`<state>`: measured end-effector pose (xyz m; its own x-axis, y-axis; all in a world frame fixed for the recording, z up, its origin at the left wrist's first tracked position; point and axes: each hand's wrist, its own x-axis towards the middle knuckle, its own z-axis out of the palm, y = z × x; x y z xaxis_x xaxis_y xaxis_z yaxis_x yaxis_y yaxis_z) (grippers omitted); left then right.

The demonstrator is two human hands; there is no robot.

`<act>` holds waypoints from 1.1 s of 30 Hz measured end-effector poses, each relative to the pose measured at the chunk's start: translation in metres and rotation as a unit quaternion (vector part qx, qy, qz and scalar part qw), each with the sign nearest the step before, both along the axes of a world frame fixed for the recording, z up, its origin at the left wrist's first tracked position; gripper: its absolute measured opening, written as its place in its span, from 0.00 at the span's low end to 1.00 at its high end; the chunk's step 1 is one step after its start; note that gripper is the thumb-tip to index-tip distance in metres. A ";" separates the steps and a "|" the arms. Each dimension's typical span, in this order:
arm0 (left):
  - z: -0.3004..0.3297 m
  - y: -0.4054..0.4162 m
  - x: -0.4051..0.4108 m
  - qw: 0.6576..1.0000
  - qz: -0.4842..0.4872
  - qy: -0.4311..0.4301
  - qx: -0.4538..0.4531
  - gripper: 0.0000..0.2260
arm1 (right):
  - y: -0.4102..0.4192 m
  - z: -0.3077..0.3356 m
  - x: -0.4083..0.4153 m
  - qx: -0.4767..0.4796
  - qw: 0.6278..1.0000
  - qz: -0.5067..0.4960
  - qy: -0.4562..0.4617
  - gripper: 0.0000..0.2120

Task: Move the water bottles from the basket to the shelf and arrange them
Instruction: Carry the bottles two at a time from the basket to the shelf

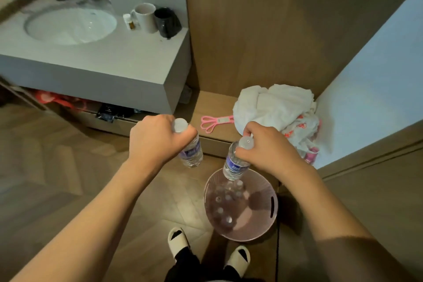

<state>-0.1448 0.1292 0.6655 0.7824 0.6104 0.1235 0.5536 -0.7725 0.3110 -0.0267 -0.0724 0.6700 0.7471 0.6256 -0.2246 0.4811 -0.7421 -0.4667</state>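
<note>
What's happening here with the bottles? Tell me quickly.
A person stands over a round pink plastic basket on the wooden floor, with a clear plastic water bottle in each hand. The left hand grips one bottle by its neck; the right hand holds another bottle just above the basket. More capped bottles remain inside. The low wooden shelf ahead holds no bottles yet.

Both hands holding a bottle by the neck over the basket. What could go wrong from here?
1. Each hand, left hand and right hand, grips its bottle only near the cap; the left bottle or right bottle may slip and drop onto the floor or the basket.
2. The low shelf already holds a white cloth and pink clip, so room for standing bottles looks tight.
</note>
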 end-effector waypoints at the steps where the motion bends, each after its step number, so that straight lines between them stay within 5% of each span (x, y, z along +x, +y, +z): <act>1: 0.003 0.011 -0.007 1.000 0.008 -0.002 0.006 0.21 | 0.012 0.004 -0.004 0.007 1.000 0.006 -0.004 0.11; 17: 0.022 0.171 -0.132 0.982 0.187 -0.011 0.014 0.20 | 0.234 0.025 -0.078 -0.003 0.986 0.168 -0.012 0.13; 33: 0.029 0.228 -0.259 0.916 0.402 -0.006 0.011 0.20 | 0.373 0.034 -0.159 0.006 0.928 0.371 -0.027 0.12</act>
